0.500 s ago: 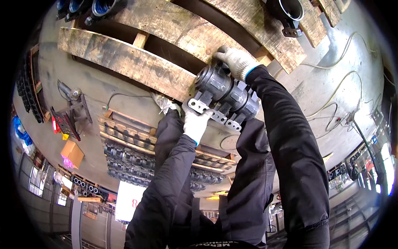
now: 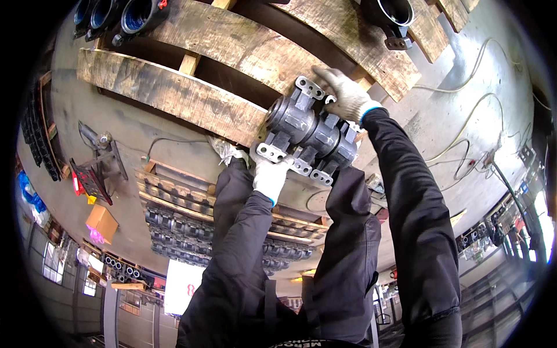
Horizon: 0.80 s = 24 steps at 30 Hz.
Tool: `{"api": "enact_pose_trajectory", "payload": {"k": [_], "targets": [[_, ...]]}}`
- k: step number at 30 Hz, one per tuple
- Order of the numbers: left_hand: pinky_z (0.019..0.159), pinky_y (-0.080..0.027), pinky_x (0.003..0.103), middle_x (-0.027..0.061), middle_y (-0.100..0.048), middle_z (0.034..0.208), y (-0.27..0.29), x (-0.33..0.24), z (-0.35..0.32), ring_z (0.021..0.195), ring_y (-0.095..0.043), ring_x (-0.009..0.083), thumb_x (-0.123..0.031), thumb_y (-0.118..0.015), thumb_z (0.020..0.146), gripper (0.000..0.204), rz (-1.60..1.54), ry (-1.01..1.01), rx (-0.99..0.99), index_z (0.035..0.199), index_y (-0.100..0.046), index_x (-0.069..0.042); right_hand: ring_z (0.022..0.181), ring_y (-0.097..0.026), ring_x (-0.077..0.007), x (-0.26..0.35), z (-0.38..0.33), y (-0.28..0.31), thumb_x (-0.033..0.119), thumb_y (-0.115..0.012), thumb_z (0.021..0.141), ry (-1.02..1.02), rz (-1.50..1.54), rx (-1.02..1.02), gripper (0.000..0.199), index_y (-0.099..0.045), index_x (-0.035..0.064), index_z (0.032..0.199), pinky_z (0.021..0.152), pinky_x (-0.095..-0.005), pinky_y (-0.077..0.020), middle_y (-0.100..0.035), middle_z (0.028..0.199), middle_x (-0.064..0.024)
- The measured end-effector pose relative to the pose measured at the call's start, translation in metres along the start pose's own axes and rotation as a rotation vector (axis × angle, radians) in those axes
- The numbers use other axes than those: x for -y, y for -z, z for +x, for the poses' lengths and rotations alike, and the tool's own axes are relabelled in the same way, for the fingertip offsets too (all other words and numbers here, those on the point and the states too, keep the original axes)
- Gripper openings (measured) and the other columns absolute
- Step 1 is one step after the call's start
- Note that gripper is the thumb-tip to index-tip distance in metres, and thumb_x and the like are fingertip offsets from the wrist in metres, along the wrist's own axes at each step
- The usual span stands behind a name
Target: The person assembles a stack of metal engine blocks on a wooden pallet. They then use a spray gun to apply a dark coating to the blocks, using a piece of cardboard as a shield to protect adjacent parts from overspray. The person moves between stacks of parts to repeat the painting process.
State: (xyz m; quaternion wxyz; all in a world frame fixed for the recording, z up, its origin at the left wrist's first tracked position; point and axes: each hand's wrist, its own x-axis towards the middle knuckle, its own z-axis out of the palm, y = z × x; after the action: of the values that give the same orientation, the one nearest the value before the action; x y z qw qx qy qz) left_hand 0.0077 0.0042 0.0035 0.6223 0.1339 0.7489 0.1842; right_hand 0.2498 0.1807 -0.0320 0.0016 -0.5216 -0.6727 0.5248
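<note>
A: Logged, from the left: wooden pallet [image 2: 174, 93], front plank. Next, white-gloved left hand [image 2: 270, 177], clamped under the near mounting lug of the grey steel roller assembly [image 2: 310, 136].

B: Confirmed. Found the roller at the pallet's front edge, partly over the plank and partly over the floor. Could not tell whether it touched the wood.

A: Further right: gloved right hand [image 2: 345, 95], closed over the far lug with fingers wrapped round the bracket.

B: Judged the casting heavy. Advised sharing the load evenly across both lugs, holding it level and close to the body, with fingertips out from between casting and plank and feet clear beneath.

A: Noted also loose cables [image 2: 441, 88] on the floor off the pallet's right corner. Judged a trip risk.
</note>
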Motion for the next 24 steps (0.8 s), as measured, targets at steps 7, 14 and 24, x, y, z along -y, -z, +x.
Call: {"api": "enact_pose_trajectory", "payload": {"k": [7, 14, 24], "targets": [[0.090, -0.052, 0.034, 0.0197, -0.046, 0.126, -0.006, 0.001, -0.002, 0.106, -0.056, 0.0244, 0.010, -0.076, 0.074, 0.101, -0.037, -0.079, -0.043, 0.149, -0.011, -0.006, 0.100, -0.068, -0.0336, 0.033, 0.032, -0.026, 0.002, -0.055, 0.089, 0.071, -0.542, 0.032, 0.051, -0.056, 0.0229, 0.135, 0.084, -0.0425, -0.0558, -0.060, 0.118, -0.0171], [0.086, -0.054, 0.032, 0.0165, -0.042, 0.126, -0.005, -0.005, -0.009, 0.105, -0.054, 0.0227, 0.015, -0.074, 0.073, 0.095, -0.083, -0.119, -0.003, 0.146, -0.017, -0.007, 0.100, -0.067, -0.0351, 0.035, 0.036, -0.029, 0.002, -0.058, 0.087, 0.047, -0.493, 0.068, 0.047, -0.059, 0.0186, 0.131, 0.084, -0.0424, -0.0557, -0.060, 0.115, -0.0194], [0.087, -0.053, 0.033, 0.0158, -0.042, 0.126, 0.002, 0.021, 0.001, 0.108, -0.052, 0.0233, 0.011, -0.078, 0.070, 0.096, 0.132, -0.095, -0.050, 0.144, -0.019, -0.007, 0.113, -0.061, -0.0379, 0.029, 0.024, -0.021, -0.007, -0.062, 0.078, -0.017, -0.251, 0.092, 0.069, -0.053, 0.0246, 0.138, 0.095, -0.0427, -0.0508, -0.060, 0.118, -0.0219]]}}
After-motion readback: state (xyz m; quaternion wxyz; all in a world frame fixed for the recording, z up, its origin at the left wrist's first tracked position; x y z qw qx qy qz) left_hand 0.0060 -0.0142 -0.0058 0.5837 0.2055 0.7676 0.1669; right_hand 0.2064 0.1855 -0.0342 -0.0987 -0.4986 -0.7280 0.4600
